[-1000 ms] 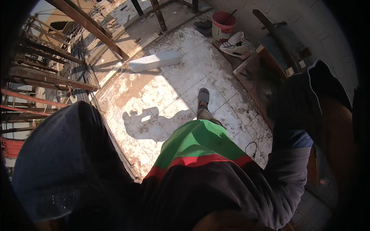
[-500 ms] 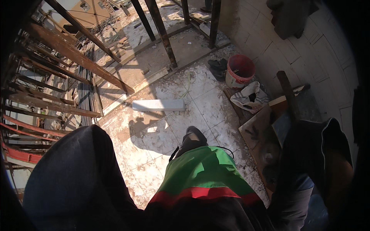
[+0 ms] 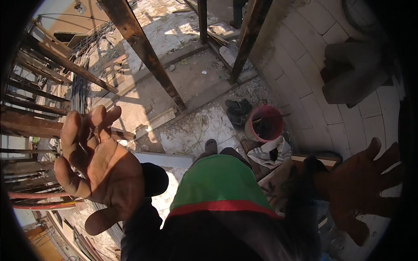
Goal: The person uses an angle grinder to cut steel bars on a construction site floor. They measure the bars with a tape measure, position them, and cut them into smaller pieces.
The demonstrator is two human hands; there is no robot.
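My left hand (image 3: 106, 167) is raised at the left, palm toward me, its fingers apart and slightly curled with nothing in them. On the opposite side my right hand (image 3: 363, 187), in shadow, spreads its fingers wide and also holds nothing. Dark sleeves (image 3: 146, 226) cover both forearms. Between them hangs my green shirt front (image 3: 217, 180) with a red band. A long white block (image 3: 167, 159) lies on the floor beyond my left wrist, partly hidden by sleeve and shirt. My right hand appears near the tiled wall (image 3: 313, 104); contact cannot be made out.
Ahead stand a red-rimmed bucket (image 3: 267, 124), dark footwear (image 3: 237, 114) and a whitish sack (image 3: 272, 152). Slanting wooden posts (image 3: 143, 52) cross the front, with more timbers (image 3: 30, 124) at left. Dark grey cloth (image 3: 355, 71) hangs by the wall. A person's leg (image 3: 238, 13) shows at the far top.
Both hands have come up into view with fingers spread; before, only the dark sleeves showed. The view has shifted, and the white block is now partly covered.
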